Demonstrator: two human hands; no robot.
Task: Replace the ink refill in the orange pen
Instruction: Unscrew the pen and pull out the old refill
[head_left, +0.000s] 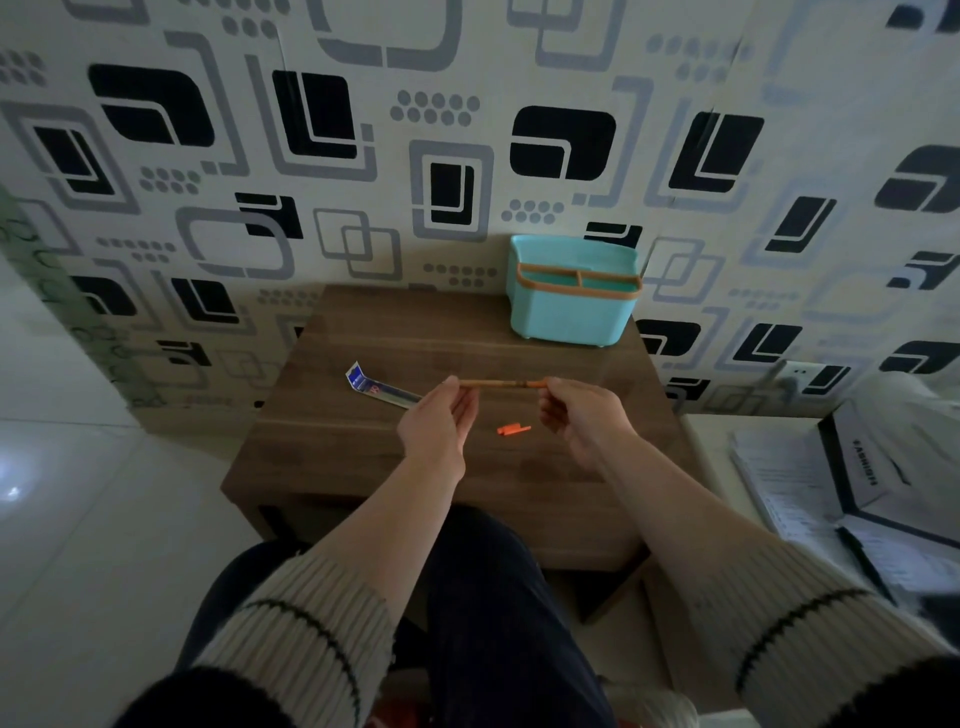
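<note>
head view: brown wooden table (363, 452) against patterned wallpaper (311, 156), teal caddy (571, 312) at back.

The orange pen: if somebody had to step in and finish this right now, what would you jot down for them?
Left hand pinches one end of the orange pen; right hand pinches the other, holding it level above the wooden table.
Orange cap is off, lying on the table below the pen.
Refill packet lies on the table at left.
Left: whether the old refill is out is unclear; swap it, recap.
</note>
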